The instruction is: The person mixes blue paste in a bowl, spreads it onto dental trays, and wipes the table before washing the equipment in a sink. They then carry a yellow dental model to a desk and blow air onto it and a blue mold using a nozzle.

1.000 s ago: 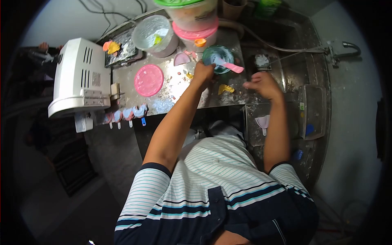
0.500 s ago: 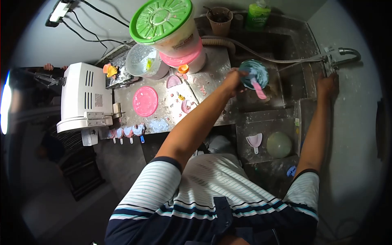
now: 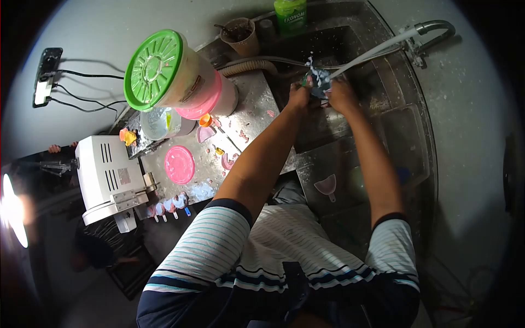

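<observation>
A bluish bowl point(image 3: 319, 86) with pale blue paste is held over the dark sink point(image 3: 372, 82). My left hand point(image 3: 299, 95) grips its left side. My right hand point(image 3: 342, 95) is closed at its right side, with its fingertips partly hidden. A white stream of water point(image 3: 377, 52) shoots from the curved faucet point(image 3: 437, 26) down to the bowl, and droplets splash above it. A small pink part shows near my left fingers; the rest of the pink spatula cannot be made out.
On the metal counter point(image 3: 254, 101) stand a green-lidded tub point(image 3: 153, 71), a clear container point(image 3: 156, 124) and a pink lid point(image 3: 179, 164). A white machine point(image 3: 112, 172) is at the left. A brown cup point(image 3: 240, 37) and green bottle point(image 3: 291, 16) stand behind. A pink tray point(image 3: 326, 187) lies below the sink.
My right hand has left the faucet area and come to the bowl. Water now runs and splashes. The bowl sits deeper over the sink, and the view has turned and shifted.
</observation>
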Tool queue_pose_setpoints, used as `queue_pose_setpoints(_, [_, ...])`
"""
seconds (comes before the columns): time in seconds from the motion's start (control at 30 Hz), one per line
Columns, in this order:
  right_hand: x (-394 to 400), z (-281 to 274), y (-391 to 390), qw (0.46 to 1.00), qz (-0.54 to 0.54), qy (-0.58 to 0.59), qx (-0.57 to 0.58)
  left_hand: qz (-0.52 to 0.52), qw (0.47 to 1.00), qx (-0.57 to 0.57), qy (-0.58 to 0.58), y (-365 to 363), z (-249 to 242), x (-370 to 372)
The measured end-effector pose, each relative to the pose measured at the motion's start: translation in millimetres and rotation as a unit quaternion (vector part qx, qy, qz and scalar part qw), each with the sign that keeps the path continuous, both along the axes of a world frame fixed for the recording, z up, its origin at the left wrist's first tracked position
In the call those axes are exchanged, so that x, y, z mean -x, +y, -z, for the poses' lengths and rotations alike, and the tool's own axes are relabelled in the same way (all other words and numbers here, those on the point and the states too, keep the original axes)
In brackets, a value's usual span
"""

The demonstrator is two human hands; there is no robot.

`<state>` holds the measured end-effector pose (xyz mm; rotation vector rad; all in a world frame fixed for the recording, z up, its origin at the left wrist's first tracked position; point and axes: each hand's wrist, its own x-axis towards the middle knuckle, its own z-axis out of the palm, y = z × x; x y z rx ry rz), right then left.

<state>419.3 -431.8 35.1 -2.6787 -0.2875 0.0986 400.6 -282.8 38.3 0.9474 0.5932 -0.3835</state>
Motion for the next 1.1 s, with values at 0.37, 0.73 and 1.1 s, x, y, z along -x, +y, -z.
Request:
queue_pose_setpoints(0.37, [-22,102,14,0.843,0.046,0.374,-0.384,-0.027,0.972,-0.235,0.002,28,38,11])
queue_pose_setpoints(0.73, [-21,72,34,0.711,0.303,0.469,-0.427,0.022,0.930,-0.366,0.018,21,57,19])
queue_pose_setpoints(1.1, [-45,103,14,0.679,0.281,0.470,-0.490,0.065,0.939,-0.337,0.010,27,49,21])
